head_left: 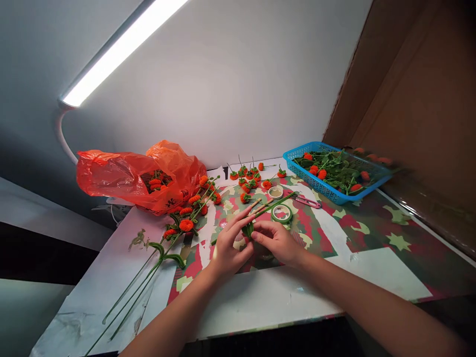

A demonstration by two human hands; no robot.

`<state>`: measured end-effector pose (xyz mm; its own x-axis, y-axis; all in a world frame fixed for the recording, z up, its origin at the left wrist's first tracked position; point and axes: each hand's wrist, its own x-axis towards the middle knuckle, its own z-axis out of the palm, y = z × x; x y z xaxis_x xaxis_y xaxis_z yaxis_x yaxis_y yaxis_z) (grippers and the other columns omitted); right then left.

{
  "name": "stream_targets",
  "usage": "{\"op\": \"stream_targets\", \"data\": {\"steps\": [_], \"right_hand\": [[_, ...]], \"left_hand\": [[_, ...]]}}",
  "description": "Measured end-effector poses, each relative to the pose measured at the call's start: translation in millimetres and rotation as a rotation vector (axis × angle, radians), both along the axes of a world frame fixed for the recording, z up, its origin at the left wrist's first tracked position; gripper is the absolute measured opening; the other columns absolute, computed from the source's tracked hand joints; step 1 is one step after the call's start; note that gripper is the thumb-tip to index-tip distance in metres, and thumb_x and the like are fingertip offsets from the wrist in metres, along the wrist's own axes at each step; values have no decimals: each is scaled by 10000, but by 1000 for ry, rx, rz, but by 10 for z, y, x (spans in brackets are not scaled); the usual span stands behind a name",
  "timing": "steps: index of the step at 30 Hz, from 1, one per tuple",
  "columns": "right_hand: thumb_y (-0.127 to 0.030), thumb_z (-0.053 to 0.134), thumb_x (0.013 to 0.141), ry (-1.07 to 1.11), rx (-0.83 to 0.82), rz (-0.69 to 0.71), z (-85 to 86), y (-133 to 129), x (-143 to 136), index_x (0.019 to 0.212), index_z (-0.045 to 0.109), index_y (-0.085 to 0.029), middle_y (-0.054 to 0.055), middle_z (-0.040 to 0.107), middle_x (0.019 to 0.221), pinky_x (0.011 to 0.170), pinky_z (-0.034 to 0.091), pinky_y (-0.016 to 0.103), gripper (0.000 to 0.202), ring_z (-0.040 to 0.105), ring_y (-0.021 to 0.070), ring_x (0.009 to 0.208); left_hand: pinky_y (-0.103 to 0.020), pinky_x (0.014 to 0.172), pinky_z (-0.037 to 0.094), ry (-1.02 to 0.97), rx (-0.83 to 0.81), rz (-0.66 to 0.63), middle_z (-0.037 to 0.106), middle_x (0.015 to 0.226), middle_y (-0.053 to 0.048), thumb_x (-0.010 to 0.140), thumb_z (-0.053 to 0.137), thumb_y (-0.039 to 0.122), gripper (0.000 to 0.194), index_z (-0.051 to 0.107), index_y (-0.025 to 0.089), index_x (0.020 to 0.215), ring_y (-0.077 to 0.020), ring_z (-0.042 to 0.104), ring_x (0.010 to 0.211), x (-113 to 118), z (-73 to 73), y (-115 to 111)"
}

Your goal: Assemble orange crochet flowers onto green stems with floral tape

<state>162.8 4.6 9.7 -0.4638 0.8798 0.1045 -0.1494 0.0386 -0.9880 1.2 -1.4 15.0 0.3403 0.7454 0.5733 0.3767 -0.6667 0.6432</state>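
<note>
A small green leaf-like piece [248,229] is pinched between my two hands above the patterned table cover. My left hand [232,245] has its thumb and fingertips around the piece's left side, with other fingers stretched forward. From the right, my right hand [278,242] grips it with thumb and forefinger; its other fingers are curled. Just beyond my fingertips lie tan sticks [265,206] and a long green stem [285,198]. A roll of green tape [281,213] rests close to my right hand, with a pale tape roll [275,192] behind it.
Several small orange fuzzy fruits [250,181] with green caps stand at the back. Finished-looking stems with orange fruits [186,225] lie left, beside a red plastic bag [122,173]. A blue basket [316,184] holds more at right. A pink cutter [308,201] lies near the tape. A lamp [126,49] hangs above.
</note>
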Motion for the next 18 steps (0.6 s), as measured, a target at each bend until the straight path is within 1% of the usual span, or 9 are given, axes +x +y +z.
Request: {"op": "stream_targets", "data": {"steps": [2,4,6,8,10,11,13,15,18], "right_hand": [[-408,597,808,8,-21,-45,-8,17,-5,894,679,-171,34,662,800,646,473,267,265,602,159,718],[-398,606,797,-1,-27,-81,-14,34,-7,902,689,-176,40,672,817,682,479,282,260,610,171,758],[-388,604,793,-26,-19,-116,-18,47,-6,904,697,-180,40,675,817,707,479,294,254,612,179,784],[-376,608,786,-49,-4,-140,-15,52,-4,892,703,-179,40,678,814,713,478,299,243,611,180,786],[-366,614,776,-61,3,-150,-4,51,0,879,707,-173,44,684,823,708,477,301,238,613,179,776],[-363,617,770,-66,2,-152,4,49,1,872,707,-168,47,687,826,704,477,301,237,614,178,769],[-361,624,759,-73,-6,-156,20,46,5,857,707,-161,50,689,825,702,480,303,238,618,179,766],[-366,632,748,-76,-15,-153,32,46,7,842,705,-158,50,689,826,708,485,307,239,622,182,776],[-375,657,726,-85,-36,-157,41,49,10,826,697,-157,54,689,826,713,495,318,244,628,189,780]], "left_hand": [[-445,1038,390,-63,-41,-11,471,1374,-118,750,589,121,602,453,238,1325,-261,452,1257,4,-33,9],[-436,1020,411,-199,-124,-1,399,1428,-127,752,626,163,693,357,253,1384,-266,435,1267,5,-67,18],[-400,967,459,-372,-233,38,388,1428,-132,748,656,218,689,362,254,1370,-261,469,1231,0,-87,33],[-345,859,515,-504,-370,94,525,1287,-127,745,671,272,544,486,220,1253,-233,569,1093,-11,-85,52],[-287,713,536,-568,-525,134,640,1044,-90,741,676,318,371,590,181,1075,-185,639,871,-21,-66,69],[-265,653,529,-580,-594,138,658,944,-68,738,679,334,315,616,170,1000,-161,641,770,-22,-53,74],[-239,585,507,-590,-693,123,663,831,-36,720,693,352,272,641,162,908,-124,619,640,-16,-25,73],[-225,564,492,-594,-756,115,660,767,-18,688,722,355,266,654,156,851,-107,601,586,-2,-1,62],[-209,547,470,-596,-823,153,641,662,2,653,749,355,266,658,149,795,-105,596,562,18,25,43]]}}
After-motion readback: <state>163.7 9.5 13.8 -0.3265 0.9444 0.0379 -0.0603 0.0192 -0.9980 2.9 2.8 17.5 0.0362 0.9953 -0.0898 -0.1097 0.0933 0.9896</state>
